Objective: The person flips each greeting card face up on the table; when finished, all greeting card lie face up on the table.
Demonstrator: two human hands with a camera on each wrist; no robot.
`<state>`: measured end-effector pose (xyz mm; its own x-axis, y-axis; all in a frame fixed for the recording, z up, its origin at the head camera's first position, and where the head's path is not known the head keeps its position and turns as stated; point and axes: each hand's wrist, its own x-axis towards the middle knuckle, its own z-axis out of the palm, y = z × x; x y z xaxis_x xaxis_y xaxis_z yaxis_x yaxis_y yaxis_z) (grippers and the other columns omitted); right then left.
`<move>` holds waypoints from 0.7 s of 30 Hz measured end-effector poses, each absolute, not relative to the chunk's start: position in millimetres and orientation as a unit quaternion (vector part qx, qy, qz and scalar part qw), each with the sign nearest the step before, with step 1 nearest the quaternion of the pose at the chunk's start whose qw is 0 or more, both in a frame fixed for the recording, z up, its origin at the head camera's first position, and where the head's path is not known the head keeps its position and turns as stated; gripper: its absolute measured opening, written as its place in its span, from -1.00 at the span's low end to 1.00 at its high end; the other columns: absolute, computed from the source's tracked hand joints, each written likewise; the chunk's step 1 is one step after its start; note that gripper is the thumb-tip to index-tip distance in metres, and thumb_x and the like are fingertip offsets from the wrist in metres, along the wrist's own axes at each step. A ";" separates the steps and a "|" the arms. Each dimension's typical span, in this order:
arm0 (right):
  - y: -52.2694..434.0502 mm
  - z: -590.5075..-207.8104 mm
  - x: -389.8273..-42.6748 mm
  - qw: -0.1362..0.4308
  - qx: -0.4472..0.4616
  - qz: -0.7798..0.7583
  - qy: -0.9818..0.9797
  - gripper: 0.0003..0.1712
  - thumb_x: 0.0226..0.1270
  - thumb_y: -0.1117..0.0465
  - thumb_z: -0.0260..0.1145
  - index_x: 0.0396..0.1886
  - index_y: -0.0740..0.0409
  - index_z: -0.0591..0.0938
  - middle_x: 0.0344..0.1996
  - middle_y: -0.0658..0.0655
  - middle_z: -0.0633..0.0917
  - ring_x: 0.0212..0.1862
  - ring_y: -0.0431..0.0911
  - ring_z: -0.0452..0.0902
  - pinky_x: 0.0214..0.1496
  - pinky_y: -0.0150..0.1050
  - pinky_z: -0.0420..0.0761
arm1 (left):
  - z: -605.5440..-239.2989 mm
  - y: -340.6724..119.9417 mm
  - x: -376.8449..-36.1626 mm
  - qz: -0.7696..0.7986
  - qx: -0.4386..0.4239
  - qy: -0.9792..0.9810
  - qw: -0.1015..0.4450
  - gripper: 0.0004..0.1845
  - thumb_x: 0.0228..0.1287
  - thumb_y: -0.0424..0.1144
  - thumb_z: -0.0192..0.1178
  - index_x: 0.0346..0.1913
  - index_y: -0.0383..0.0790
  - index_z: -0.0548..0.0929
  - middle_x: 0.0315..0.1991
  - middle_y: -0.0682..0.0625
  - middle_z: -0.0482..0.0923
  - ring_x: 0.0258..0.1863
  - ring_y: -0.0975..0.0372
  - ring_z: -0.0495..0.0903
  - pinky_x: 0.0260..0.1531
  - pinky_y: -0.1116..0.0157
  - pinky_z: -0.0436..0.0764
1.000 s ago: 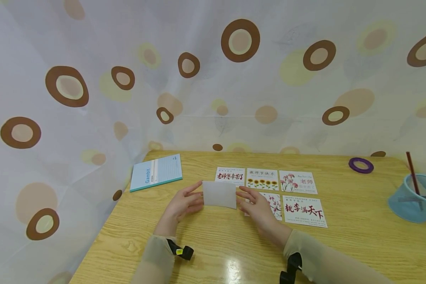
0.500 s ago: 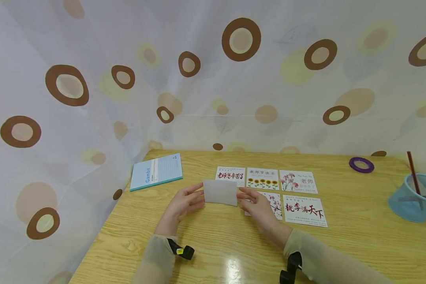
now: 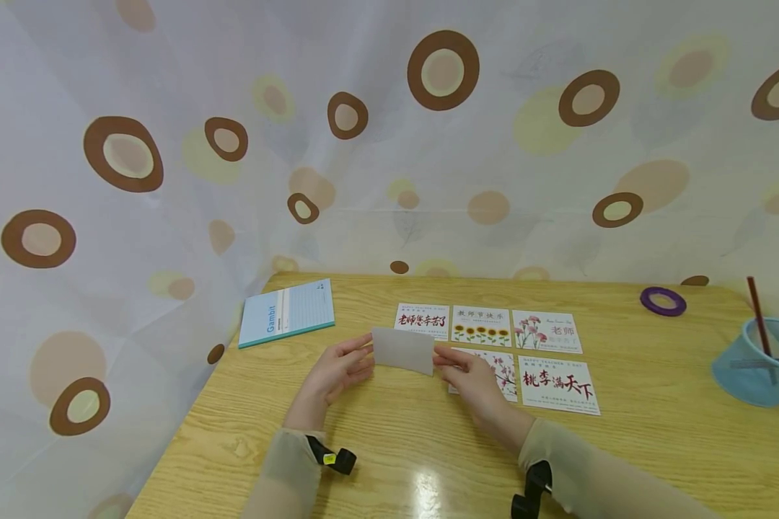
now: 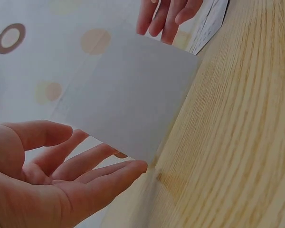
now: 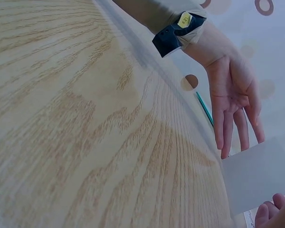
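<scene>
A plain white card [image 3: 402, 351] stands tilted up between my two hands, its blank side toward me. My left hand [image 3: 339, 369] touches its left edge with nearly straight fingertips, the thumb lying apart from the fingers in the left wrist view. At the opposite edge are the fingertips of my right hand [image 3: 475, 382], partly hidden behind the card in the left wrist view. Behind it lie a card with red lettering [image 3: 422, 317], a sunflower card [image 3: 480, 328] and a carnation card [image 3: 547, 333]. A blossom card [image 3: 503, 371], partly covered by my right hand, adjoins another red-lettered card [image 3: 558, 386].
A blue notebook [image 3: 287, 313] lies at the back left of the wooden table [image 3: 376, 447]. Toward the right are a purple ring [image 3: 663, 301] and a light blue cup [image 3: 740, 378] with dark red sticks. A patterned curtain [image 3: 363, 166] hangs behind.
The white card has tilted a little, its lower edge rising slightly. Both hands stay almost in place, and the cards on the table are unmoved.
</scene>
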<state>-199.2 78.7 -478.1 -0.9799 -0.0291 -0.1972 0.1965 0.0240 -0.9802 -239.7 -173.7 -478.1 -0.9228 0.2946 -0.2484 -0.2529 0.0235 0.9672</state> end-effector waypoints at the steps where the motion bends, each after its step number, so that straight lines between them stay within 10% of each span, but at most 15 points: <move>1: 78.8 -478.1 -199.0 0.082 0.058 -0.695 0.712 -0.49 0.33 0.47 0.13 0.30 0.33 0.52 0.14 0.33 0.64 0.21 0.03 0.55 -0.04 -0.44 0.56 | -478.0 -173.5 -239.9 0.700 0.013 0.686 0.196 -0.49 0.56 -0.34 -0.10 0.49 -0.39 0.22 0.45 -0.42 0.18 0.37 -0.23 0.32 0.32 -0.08 0.38; 21: 77.5 -476.3 -196.2 0.087 0.048 -0.697 0.711 -0.48 0.38 0.47 0.04 0.33 0.34 0.45 0.22 0.37 0.57 0.32 0.20 0.43 0.39 -0.04 0.37 | -477.4 -168.5 -240.0 0.723 0.009 0.667 0.178 -0.52 0.55 -0.43 -0.12 0.44 -0.49 0.26 0.46 -0.43 0.16 0.45 -0.17 0.20 0.41 -0.06 0.26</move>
